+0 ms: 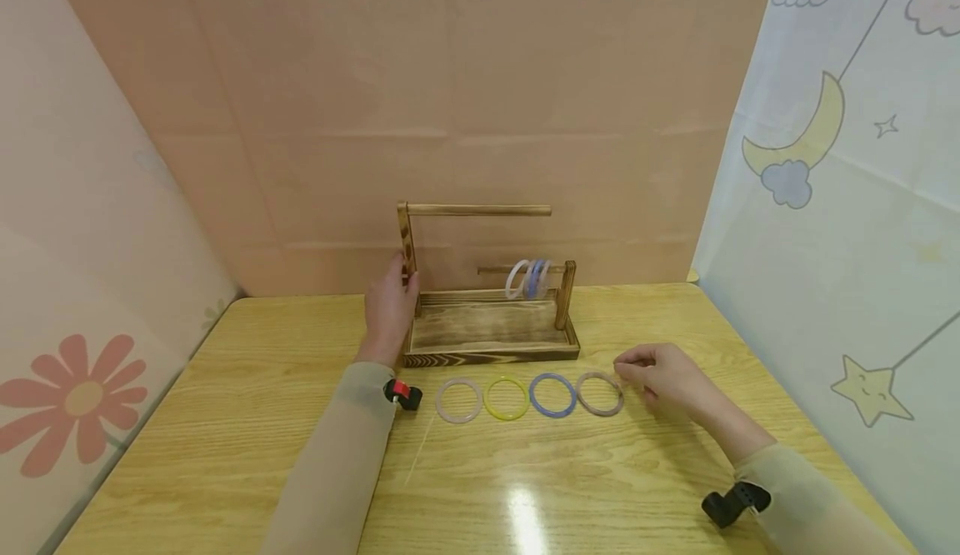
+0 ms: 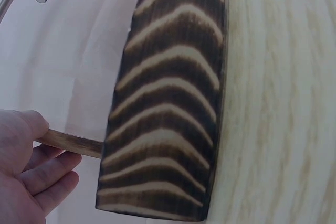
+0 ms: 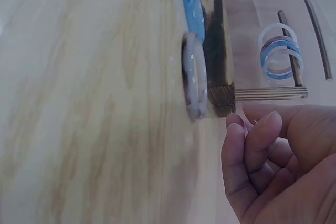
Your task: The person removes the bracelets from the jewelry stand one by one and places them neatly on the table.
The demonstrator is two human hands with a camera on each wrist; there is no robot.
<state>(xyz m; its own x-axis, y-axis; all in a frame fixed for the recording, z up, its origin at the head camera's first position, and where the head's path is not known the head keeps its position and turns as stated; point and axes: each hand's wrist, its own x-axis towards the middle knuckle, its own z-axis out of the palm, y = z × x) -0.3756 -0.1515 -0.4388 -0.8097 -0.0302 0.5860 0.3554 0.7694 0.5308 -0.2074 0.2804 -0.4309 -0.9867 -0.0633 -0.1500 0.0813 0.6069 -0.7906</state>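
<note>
My left hand (image 1: 387, 309) grips the tall left post (image 1: 407, 234) of a dark-grained wooden bangle stand (image 1: 491, 360); in the left wrist view, thumb and fingers lie on either side of it. My right hand (image 1: 667, 378) hovers just right of a grey-brown bangle (image 1: 601, 414), its fingers loosely bent with nothing between them. That bangle ends a row lying flat before the stand, beside a blue bangle (image 1: 553, 415), a yellow bangle (image 1: 506, 418) and a pale pinkish bangle (image 1: 438, 405). On the stand's lower bar (image 1: 491, 270) hang several bangles, among them a white bangle (image 1: 510, 282).
The stand's upper bar (image 1: 480, 210) reaches right from the tall post, its right end free. A shorter post (image 1: 566, 297) carries the lower bar. The wooden table (image 1: 262, 422) is bounded by a tan backdrop (image 1: 480, 80) and printed cloth sides.
</note>
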